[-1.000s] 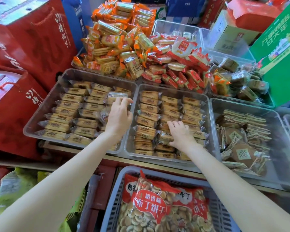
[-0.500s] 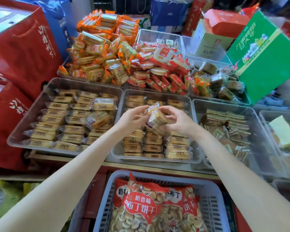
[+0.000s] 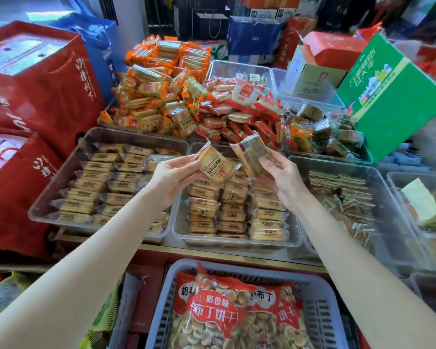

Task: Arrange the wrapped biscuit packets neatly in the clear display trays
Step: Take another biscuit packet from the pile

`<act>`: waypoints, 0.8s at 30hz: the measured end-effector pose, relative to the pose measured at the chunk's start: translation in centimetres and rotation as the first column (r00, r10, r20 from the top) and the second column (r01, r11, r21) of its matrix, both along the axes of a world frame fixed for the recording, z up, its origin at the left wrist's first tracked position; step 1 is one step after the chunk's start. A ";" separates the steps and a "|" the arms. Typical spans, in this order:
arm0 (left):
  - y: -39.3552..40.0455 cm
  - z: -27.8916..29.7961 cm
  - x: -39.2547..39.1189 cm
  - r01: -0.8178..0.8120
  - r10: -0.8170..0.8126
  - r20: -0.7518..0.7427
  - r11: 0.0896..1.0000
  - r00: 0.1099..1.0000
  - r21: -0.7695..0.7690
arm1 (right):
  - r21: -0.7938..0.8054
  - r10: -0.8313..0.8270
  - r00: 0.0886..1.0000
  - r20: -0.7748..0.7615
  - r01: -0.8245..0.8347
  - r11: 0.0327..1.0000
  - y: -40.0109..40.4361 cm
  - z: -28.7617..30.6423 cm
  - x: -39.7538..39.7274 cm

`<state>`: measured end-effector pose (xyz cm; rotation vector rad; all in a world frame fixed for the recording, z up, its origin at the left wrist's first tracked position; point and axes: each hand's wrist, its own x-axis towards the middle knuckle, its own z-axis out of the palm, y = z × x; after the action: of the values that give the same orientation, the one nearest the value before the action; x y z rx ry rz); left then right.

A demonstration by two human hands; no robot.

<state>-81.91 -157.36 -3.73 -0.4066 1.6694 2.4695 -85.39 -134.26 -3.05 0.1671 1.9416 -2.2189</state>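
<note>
While both hands are raised above the middle tray (image 3: 237, 241), each pinches one wrapped packet between thumb and fingers. The left hand (image 3: 171, 181) holds a yellow biscuit packet (image 3: 213, 165) by its lower left edge, label face toward the camera, tilted. Just to the right of it, apart from it by a narrow gap, the right hand (image 3: 283, 181) holds a second packet (image 3: 252, 153) by its lower right side, turned so a paler, greenish face shows, also tilted.

Directly beneath both grips the middle tray holds rows of like packets standing on edge. Left of the left hand, the left tray (image 3: 68, 172) carries more rows, a few packets lying askew near its right side. Right of the right hand, a third clear tray (image 3: 388, 197) holds flat, thin wrapped pieces. Beyond the held packets lie heaps of orange-wrapped packets (image 3: 159, 91) and red-wrapped packets (image 3: 237, 114). Below the forearms, a grey basket (image 3: 166, 298) holds bags of small round biscuits (image 3: 224, 321).
</note>
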 end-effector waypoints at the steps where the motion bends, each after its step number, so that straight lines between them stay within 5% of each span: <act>1: 0.0 0.0 0.0 0.000 0.000 0.005 1.000 1.000 0.025 | -0.058 0.019 1.000 0.003 -0.019 0.998 -0.2 0.1 0.2; 7: -0.6 0.3 0.4 -0.068 0.067 0.032 0.997 0.997 0.036 | -0.058 0.023 1.000 -0.006 -0.023 0.998 -0.8 0.1 0.3; 9: -1.0 0.0 0.1 -0.134 0.137 0.000 0.966 0.991 -0.221 | 0.013 0.002 1.000 -0.019 -0.001 1.000 -1.1 0.0 0.3; 11: -1.4 -0.5 -0.1 -0.161 0.132 -0.093 0.820 0.987 -0.549 | 0.050 -0.006 0.999 -0.051 0.008 0.999 -1.5 0.0 0.3; 14: -1.7 -0.9 -0.3 -0.178 0.087 -0.162 0.673 0.983 -0.718 | 0.071 -0.035 0.995 -0.089 0.042 0.997 -2.1 0.1 0.1; 19: -1.5 -1.4 -1.3 -0.057 0.085 0.020 0.807 0.996 -0.588 | -0.045 -0.016 1.000 0.000 0.016 0.999 -3.4 0.1 -0.5; 24: -0.9 -0.6 -1.6 0.028 0.005 0.219 0.989 0.976 -0.145 | 0.021 0.180 0.984 0.005 -0.180 0.984 -4.3 -0.2 -1.0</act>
<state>-83.53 -158.31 -4.30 -0.6584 1.7591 2.2059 -86.36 -138.55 -3.21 -0.0019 1.8971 -2.0822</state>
